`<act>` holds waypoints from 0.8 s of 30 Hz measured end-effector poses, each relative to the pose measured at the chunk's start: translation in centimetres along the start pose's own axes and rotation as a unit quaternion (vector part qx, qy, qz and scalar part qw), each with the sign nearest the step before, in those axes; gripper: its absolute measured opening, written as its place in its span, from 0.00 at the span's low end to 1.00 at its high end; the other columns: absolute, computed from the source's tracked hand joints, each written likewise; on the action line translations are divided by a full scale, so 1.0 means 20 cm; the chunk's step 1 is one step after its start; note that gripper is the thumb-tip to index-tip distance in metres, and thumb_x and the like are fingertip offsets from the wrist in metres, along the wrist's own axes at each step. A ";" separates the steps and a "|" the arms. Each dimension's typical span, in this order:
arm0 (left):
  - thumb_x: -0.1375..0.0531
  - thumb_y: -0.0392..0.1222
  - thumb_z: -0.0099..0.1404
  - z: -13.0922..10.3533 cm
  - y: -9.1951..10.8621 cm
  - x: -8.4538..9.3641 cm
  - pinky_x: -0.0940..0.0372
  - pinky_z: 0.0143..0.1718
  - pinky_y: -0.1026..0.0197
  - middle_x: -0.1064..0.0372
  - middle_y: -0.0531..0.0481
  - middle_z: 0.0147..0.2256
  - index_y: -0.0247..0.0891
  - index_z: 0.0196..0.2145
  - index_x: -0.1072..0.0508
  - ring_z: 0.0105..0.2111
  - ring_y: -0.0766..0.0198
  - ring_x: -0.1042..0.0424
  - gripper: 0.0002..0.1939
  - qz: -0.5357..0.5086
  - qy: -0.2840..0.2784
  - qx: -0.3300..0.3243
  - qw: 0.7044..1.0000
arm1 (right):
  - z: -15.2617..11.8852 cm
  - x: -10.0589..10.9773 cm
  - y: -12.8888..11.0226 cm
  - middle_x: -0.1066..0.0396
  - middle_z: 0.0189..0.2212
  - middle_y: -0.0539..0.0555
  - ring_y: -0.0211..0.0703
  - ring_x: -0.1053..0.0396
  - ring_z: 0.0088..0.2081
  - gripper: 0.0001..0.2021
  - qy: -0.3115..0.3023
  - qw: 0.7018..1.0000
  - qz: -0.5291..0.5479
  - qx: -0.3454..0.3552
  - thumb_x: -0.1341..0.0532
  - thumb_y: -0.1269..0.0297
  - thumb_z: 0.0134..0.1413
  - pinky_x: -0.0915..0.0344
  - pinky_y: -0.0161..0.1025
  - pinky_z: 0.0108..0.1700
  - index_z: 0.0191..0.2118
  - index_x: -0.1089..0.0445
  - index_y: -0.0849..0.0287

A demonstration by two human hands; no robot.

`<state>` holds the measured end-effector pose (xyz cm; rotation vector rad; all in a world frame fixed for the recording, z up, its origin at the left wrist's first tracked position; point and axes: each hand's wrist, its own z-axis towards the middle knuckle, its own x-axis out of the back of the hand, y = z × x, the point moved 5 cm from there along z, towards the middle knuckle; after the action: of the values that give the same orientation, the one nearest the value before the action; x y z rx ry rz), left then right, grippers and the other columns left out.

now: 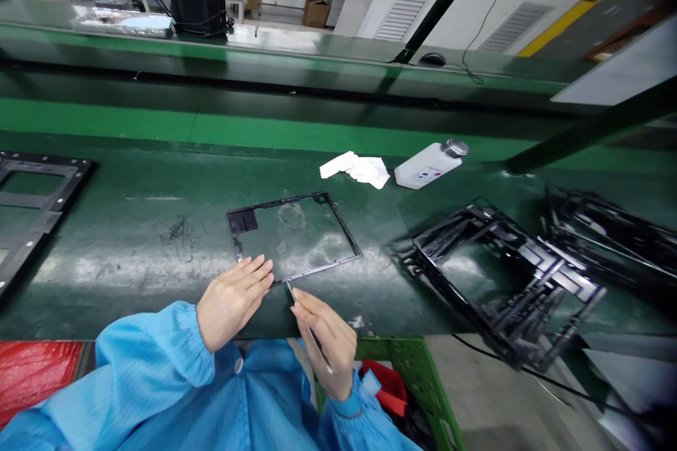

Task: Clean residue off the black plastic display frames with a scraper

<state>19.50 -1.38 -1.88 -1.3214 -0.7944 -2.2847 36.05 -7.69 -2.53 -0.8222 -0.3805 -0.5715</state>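
A thin black rectangular frame [346,225] lies on the green workbench in front of me. My left hand [233,299] rests on its near left corner, fingers stretched out flat and close together. In a pinch, my right hand [328,342] holds a slim silvery tool [290,289] like a pen. The tool's tip touches, or almost touches, the near edge of the frame just right of my left fingers. Whether it is tweezers or a blade I cannot tell. A dark square patch [243,220] sits in the frame's far left corner.
Loose black strands [180,232] lie left of the frame. Behind it are crumpled white paper [360,168] and a white bottle [429,165]. Stacked black frames [508,254] fill the right side. A bigger black frame [47,218] lies far left; a green crate [438,394] stands below the bench edge.
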 end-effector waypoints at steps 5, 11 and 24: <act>0.49 0.35 0.71 0.00 0.01 0.00 0.37 0.60 0.50 0.34 0.46 0.56 0.34 0.52 0.30 0.59 0.58 0.37 0.15 0.004 0.008 -0.004 1.000 | 0.01 0.00 0.00 0.24 0.46 0.57 0.50 0.25 0.47 0.17 -0.015 1.000 -0.001 -0.004 0.38 0.81 0.53 0.25 0.48 0.48 0.46 0.28 0.55; 0.50 0.35 0.71 0.00 0.01 0.00 0.38 0.61 0.50 0.34 0.46 0.57 0.34 0.52 0.30 0.59 0.58 0.37 0.15 0.004 0.010 -0.001 1.000 | -0.02 0.00 0.04 0.25 0.47 0.58 0.50 0.26 0.47 0.17 0.010 0.999 0.029 -0.037 0.39 0.82 0.54 0.25 0.47 0.47 0.47 0.29 0.57; 0.50 0.35 0.70 0.00 0.00 -0.02 0.37 0.60 0.52 0.32 0.46 0.55 0.35 0.51 0.29 0.58 0.59 0.35 0.16 -0.004 0.032 0.003 0.999 | -0.03 -0.01 0.04 0.25 0.46 0.57 0.48 0.26 0.47 0.15 -0.008 0.999 0.006 -0.031 0.39 0.80 0.55 0.27 0.45 0.48 0.46 0.29 0.57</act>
<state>19.67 -1.42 -2.16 -1.2370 -0.7871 -2.3171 36.33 -7.69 -3.45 -0.8887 -0.3745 -0.5681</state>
